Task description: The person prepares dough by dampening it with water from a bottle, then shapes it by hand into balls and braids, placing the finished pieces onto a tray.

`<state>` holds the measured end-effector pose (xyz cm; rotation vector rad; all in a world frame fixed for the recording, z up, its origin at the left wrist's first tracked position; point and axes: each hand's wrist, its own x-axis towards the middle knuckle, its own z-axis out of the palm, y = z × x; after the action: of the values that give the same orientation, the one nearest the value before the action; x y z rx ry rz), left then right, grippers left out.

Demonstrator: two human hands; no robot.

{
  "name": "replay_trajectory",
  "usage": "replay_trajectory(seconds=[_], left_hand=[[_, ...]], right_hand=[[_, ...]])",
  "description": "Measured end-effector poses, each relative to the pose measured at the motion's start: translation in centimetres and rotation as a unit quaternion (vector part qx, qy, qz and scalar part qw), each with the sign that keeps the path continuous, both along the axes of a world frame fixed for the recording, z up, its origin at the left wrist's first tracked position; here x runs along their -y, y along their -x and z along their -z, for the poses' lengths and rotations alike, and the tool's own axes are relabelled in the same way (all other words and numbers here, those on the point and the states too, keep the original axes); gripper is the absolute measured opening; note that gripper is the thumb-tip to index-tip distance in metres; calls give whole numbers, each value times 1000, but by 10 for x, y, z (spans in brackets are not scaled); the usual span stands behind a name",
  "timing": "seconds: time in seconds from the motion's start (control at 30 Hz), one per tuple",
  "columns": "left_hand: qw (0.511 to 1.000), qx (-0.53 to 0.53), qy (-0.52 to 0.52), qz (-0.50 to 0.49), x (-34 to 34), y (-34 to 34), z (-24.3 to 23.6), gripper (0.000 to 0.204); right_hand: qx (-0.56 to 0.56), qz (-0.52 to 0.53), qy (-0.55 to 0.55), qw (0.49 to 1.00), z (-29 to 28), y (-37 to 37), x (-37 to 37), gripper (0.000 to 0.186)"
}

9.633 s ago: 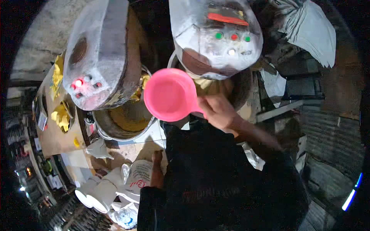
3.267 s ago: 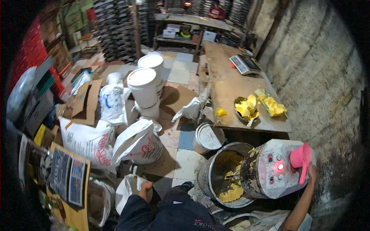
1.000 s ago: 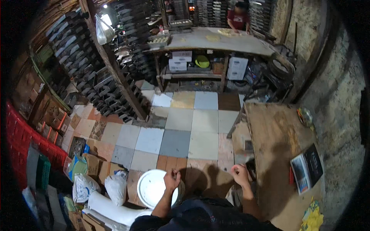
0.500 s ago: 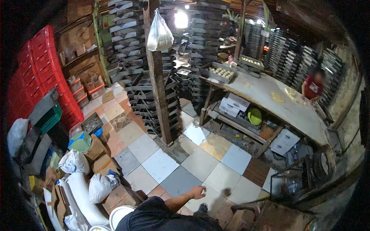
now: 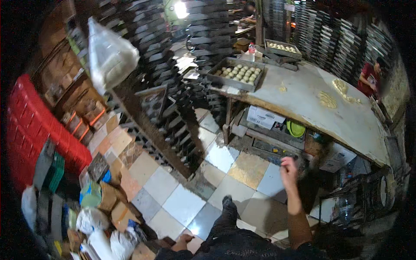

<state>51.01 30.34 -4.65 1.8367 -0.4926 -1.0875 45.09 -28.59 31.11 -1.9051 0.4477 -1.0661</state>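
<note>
My right hand (image 5: pixel 289 171) is raised out in front of me, fingers loosely bent and apart, with nothing in it. It hangs in the air over the floor tiles, nearest to the front side of the long work table (image 5: pixel 299 89). Low in the view, my left hand (image 5: pixel 183 241) is by my left side, above the tiles; its fingers are small and partly hidden. On the table stand a tray of round dough balls (image 5: pixel 240 73) and, farther back, a second tray of dough balls (image 5: pixel 281 47). Flattened dough pieces (image 5: pixel 327 99) lie farther right.
A wooden post (image 5: pixel 147 134) with a hanging plastic bag (image 5: pixel 110 58) stands left of centre beside tall stacks of trays (image 5: pixel 212 34). Red crates (image 5: pixel 43 130), cardboard boxes (image 5: pixel 123 212) and white sacks (image 5: pixel 93 219) line the left. A co-worker (image 5: pixel 369 79) is at the table's far right.
I have moved forward toward the table, and the view has tilted. The post and hanging bag now appear closer and farther left. Both hands now show; only one did before. One foot is stepping ahead.
</note>
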Motion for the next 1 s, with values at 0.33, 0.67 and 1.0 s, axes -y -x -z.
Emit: replay_trajectory(seconds=[0.33, 0.67, 1.0], left_hand=[[998, -24, -40, -36, 296, -195, -128, 26], [980, -28, -32, -195, 422, -298, -182, 26], [967, 131, -16, -219, 521, -388, -231, 31]], right_hand=[[-71, -5, -116, 991, 43, -176, 171, 2], [-68, 161, 1, 985, 7, -393, 465, 19], [-92, -36, -17, 995, -72, -764, 617, 60]])
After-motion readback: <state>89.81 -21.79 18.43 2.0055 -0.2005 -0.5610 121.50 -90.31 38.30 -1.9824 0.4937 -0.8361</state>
